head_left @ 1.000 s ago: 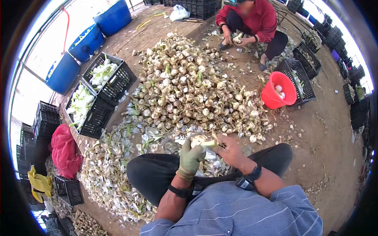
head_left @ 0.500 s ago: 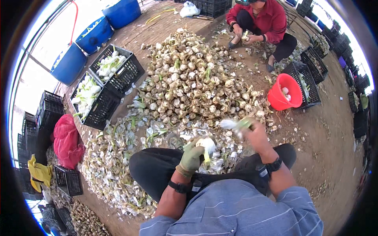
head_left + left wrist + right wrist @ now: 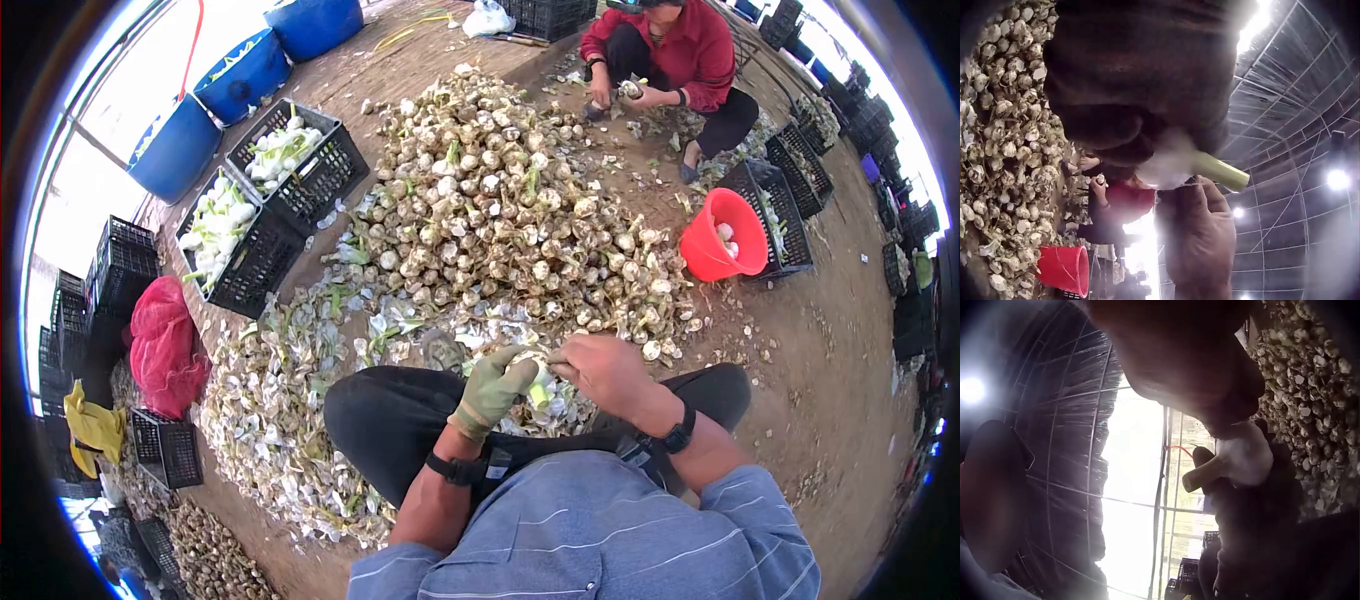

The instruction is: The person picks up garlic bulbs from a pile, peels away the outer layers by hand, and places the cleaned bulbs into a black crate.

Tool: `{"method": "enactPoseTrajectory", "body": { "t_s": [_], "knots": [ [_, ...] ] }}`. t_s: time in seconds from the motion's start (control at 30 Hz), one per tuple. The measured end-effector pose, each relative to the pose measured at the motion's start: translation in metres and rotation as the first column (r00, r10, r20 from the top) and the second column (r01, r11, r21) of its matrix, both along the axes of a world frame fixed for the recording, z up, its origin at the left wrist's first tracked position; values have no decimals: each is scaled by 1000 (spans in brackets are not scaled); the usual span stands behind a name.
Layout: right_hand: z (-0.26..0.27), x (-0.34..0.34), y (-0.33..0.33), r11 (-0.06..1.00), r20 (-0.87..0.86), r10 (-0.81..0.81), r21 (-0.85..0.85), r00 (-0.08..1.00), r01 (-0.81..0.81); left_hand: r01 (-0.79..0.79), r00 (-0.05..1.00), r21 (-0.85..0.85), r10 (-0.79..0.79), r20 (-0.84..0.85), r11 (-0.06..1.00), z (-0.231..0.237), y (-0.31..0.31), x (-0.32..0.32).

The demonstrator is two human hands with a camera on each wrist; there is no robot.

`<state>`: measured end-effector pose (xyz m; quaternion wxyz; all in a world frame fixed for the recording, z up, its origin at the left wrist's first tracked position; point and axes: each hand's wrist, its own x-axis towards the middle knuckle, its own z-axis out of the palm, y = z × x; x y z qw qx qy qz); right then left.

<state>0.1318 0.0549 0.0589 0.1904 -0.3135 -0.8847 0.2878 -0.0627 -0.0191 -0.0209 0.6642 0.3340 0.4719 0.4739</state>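
My left hand (image 3: pixel 492 388), in a greenish work glove, holds a peeled white garlic bulb (image 3: pixel 1249 456) above my lap. Its short cut stem (image 3: pixel 1227 172) is pale green and sticks out past the glove. From the other side my bare right hand (image 3: pixel 612 378) meets the bulb, thumb and fingertips pinching at its surface. A thin wisp shows by those fingertips in the left wrist view. Just beyond both hands rises a big heap of unpeeled garlic (image 3: pixel 490 200), with stripped skins (image 3: pixel 290 440) spread on the ground at the left.
Two black crates (image 3: pixel 250 265) of peeled garlic stand at the left, blue barrels (image 3: pixel 175 150) behind them. A red bucket (image 3: pixel 700 245) with a few bulbs sits right of the heap. Across from me a person in a red top (image 3: pixel 690 60) squats with garlic. A pink net sack (image 3: pixel 165 350) lies at left.
The right hand pulled a strip of skin and leaf away to the right, and is now back at the bulb without it. The left hand keeps its hold, and the bulb now looks whiter.
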Motion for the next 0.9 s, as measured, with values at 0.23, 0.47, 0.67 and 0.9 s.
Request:
{"method": "enactPoseTrajectory", "body": {
  "t_s": [0.23,0.47,0.67,0.9],
  "knots": [
    [-11,1,1,947,-33,-150,-291,988,135,228,973,-10,-227,49,974,8,4,-3],
    [-29,3,0,684,-190,-370,-718,910,128,187,981,-91,-190,-25,978,7,8,1],
    [-30,2,7,796,-147,-217,-599,965,88,127,989,-63,-132,-73,990,15,8,1],
    [-29,-1,5,533,-222,-536,-837,814,122,181,982,-36,-182,-52,983,30,8,1]
  ]
}}
